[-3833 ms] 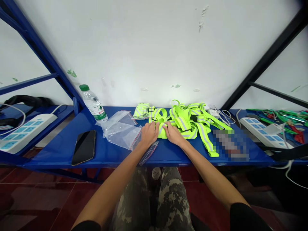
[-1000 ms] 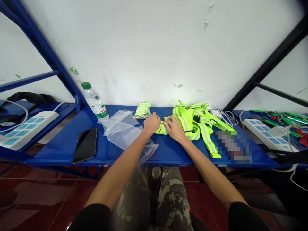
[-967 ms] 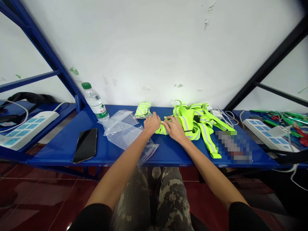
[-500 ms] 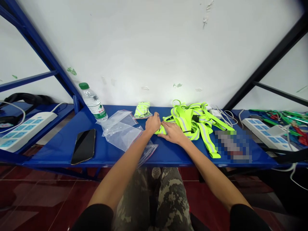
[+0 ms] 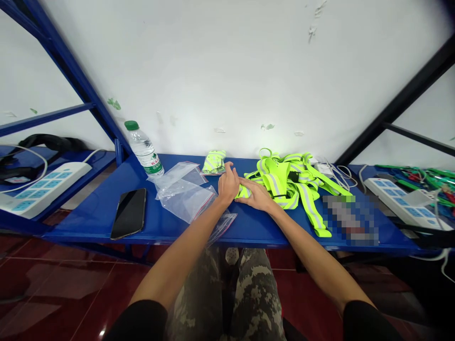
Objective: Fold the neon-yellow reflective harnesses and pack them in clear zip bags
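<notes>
My left hand and my right hand meet at the middle of the blue table, closed around a small folded bundle of neon-yellow reflective strap. Much of that bundle is hidden by my fingers. Just right of my right hand lies a loose heap of the same reflective straps, with grey stripes and black buckles. Behind my left hand, a packed bag of folded yellow strap rests near the wall. Clear zip bags are spread to the left, partly under my left forearm.
A water bottle with a green cap stands at the back left, and a black phone lies in front of it. White cables and a blurred-out item are at the right. Power strips lie beyond both sides.
My left hand has tilted, its fingers lifting a little over the bundle. My right hand stays pressed against it. The whole view has shifted slightly.
</notes>
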A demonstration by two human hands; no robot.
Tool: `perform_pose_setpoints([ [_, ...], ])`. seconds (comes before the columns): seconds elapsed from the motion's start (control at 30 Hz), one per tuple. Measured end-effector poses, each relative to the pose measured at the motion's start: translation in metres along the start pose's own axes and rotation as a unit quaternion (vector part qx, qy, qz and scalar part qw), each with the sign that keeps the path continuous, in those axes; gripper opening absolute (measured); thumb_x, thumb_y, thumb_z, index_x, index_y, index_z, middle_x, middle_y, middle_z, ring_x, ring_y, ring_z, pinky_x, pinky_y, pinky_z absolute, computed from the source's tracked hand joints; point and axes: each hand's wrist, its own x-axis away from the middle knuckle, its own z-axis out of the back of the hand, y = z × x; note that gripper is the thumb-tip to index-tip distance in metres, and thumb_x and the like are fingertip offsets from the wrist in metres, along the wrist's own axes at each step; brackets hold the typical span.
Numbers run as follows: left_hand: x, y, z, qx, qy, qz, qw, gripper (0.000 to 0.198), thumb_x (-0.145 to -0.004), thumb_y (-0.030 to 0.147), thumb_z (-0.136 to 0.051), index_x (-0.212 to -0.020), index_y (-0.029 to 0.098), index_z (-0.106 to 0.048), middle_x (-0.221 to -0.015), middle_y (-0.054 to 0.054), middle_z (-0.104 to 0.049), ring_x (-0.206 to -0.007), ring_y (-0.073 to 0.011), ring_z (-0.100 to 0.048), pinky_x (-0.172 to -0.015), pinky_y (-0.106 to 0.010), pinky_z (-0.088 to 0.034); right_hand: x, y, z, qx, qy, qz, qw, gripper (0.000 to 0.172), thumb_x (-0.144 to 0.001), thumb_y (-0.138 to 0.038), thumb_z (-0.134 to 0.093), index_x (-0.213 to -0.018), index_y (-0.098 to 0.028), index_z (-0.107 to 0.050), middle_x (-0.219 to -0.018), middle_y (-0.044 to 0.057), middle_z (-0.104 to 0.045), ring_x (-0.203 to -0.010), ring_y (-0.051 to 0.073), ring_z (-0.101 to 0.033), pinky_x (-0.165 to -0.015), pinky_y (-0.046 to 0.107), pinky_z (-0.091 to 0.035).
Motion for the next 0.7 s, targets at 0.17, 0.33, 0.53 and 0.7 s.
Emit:
perform_pose_setpoints([
  [0.17,0.006,0.007,0.005,-0.093,0.003,-0.042,0.995,0.042,-0.101,0.031,-0.028,-0.137,0.015,-0.039,-0.101,-0.014,-0.070,-0.099,-0.0259,-0.066,-0.087,-0.035,-0.044,-0.002,-0.001,0.001,-0.013,0.008,-0.007,1.000,0.065,-0.080,-0.038,-0.071,-0.141,-0.024,-0.052,-0.143,0.009,-0.054,-0.129,0.028,-0.054,-0.106,0.044,-0.045],
  [0.33,0.028,-0.002,0.039,-0.099,0.025,-0.110,0.989,0.043,-0.098,0.029,-0.034,-0.138,0.014,-0.042,-0.128,-0.015,-0.061,-0.123,-0.0251,-0.052,-0.100,-0.035,-0.039,-0.003,-0.001,-0.001,-0.010,0.009,-0.015,1.000,0.061,-0.082,-0.041,-0.070,-0.138,-0.022,-0.055,-0.140,0.010,-0.057,-0.129,0.028,-0.054,-0.108,0.044,-0.044],
  [0.53,0.066,-0.019,0.116,-0.115,-0.345,-0.104,0.925,0.041,-0.068,0.056,-0.072,-0.092,0.024,-0.062,-0.083,-0.004,-0.068,-0.080,-0.0251,-0.063,-0.066,-0.031,-0.044,-0.007,0.002,-0.001,0.020,0.002,-0.015,1.000,0.060,-0.085,-0.046,-0.067,-0.135,-0.015,-0.058,-0.138,0.014,-0.058,-0.128,0.029,-0.056,-0.108,0.044,-0.044],
  [0.7,0.064,-0.024,0.109,-0.139,-0.392,-0.107,0.903,0.017,-0.071,0.034,-0.070,-0.080,0.023,-0.061,-0.082,-0.005,-0.068,-0.082,-0.0252,-0.063,-0.065,-0.029,-0.042,-0.015,0.007,0.002,0.051,-0.012,-0.021,0.998,0.057,-0.086,-0.044,-0.065,-0.135,-0.016,-0.058,-0.139,0.015,-0.057,-0.127,0.031,-0.056,-0.107,0.046,-0.046],
])
